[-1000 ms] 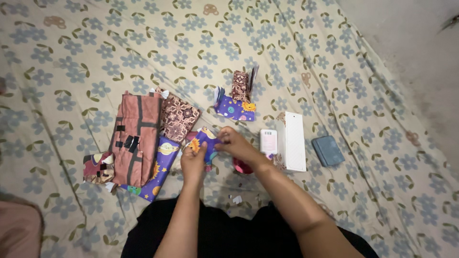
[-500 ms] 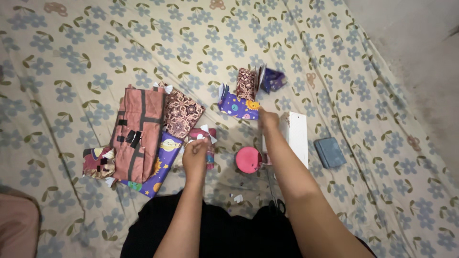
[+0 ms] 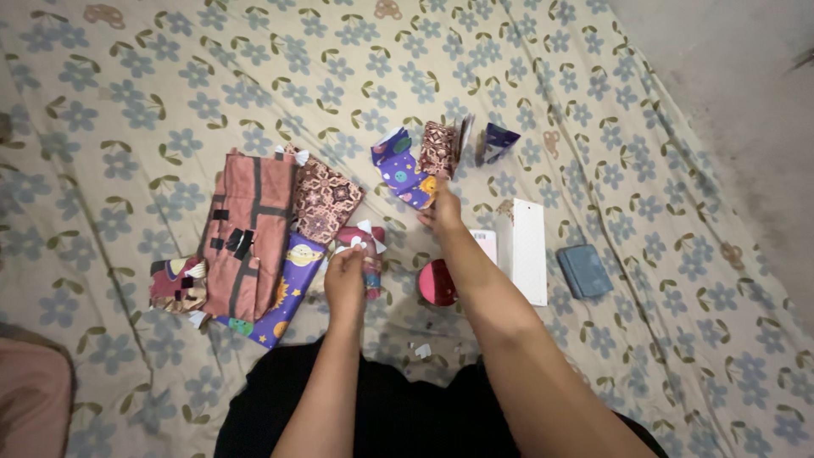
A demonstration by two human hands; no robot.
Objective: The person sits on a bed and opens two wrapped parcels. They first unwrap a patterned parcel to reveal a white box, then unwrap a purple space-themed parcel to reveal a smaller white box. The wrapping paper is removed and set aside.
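Observation:
My left hand (image 3: 344,276) rests on a small parcel (image 3: 365,248) wrapped in pink and purple paper with white ends, and grips its near side. My right hand (image 3: 443,211) reaches forward and pinches the corner of a purple sheet of wrapping paper (image 3: 402,168) printed with planets. Right behind that sheet stands a small brown patterned parcel (image 3: 437,149). A round pink tape roll (image 3: 435,283) lies between my forearms.
Wrapped gifts lie at the left: a large salmon one with black tape (image 3: 246,233), a brown batik one (image 3: 320,200), a purple planet one (image 3: 281,293) and a small one (image 3: 175,284). A white box (image 3: 526,248), a grey pouch (image 3: 583,270) and a purple scrap (image 3: 498,139) lie to the right on the flowered sheet (image 3: 170,93).
My right hand left the small parcel, reached out and took the purple sheet's corner, which has lifted and shifted left. My left hand stays on the small parcel. The tape roll became visible.

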